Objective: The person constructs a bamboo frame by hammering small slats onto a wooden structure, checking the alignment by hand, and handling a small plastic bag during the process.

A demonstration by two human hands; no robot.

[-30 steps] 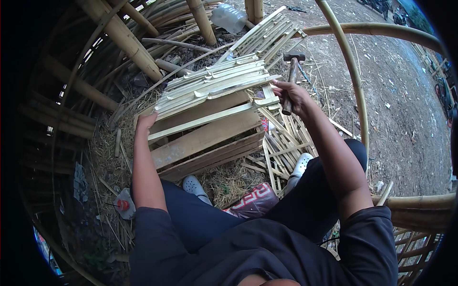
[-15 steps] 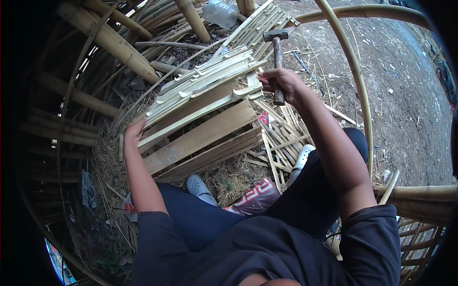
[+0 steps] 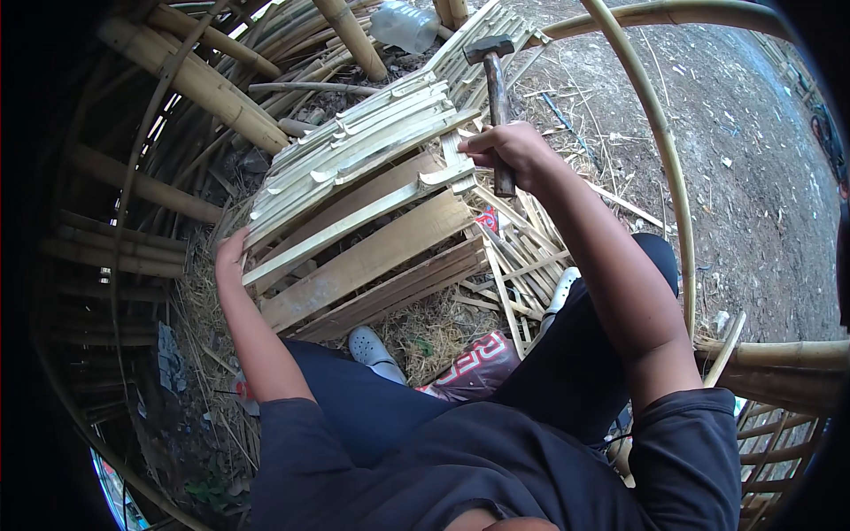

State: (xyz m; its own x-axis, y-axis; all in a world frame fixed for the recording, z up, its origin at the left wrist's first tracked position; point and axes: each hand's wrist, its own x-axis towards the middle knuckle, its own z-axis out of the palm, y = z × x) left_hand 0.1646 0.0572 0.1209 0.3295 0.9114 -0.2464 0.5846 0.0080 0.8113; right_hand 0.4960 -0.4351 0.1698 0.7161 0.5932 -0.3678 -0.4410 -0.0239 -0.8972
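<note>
A slatted crate [image 3: 367, 261] of brown boards and pale split-bamboo strips sits tilted in front of my legs. Pale bamboo strips [image 3: 354, 155] with curled edges lie side by side along its upper face. My left hand [image 3: 232, 250] grips the crate's left end, its fingertips partly hidden behind the strips. In my right hand [image 3: 516, 155] is a hammer [image 3: 498, 97], held by its wooden handle with the dark metal head pointing up and away. The thumb and fingers of that hand also reach to the crate's right end, at the tip of a strip.
Loose bamboo strips [image 3: 522, 261] lie right of the crate, and more strips [image 3: 482, 53] are stacked behind it. Bamboo poles [image 3: 199, 80] stand at left; a bent pole [image 3: 651, 115] arches at right. A clear plastic jug [image 3: 405, 26] lies at the back. A printed bag [image 3: 478, 367] rests between my feet.
Both my hands and the crate's upper strips have shifted slightly left. The hammer has moved left with my right hand and still points upward.
</note>
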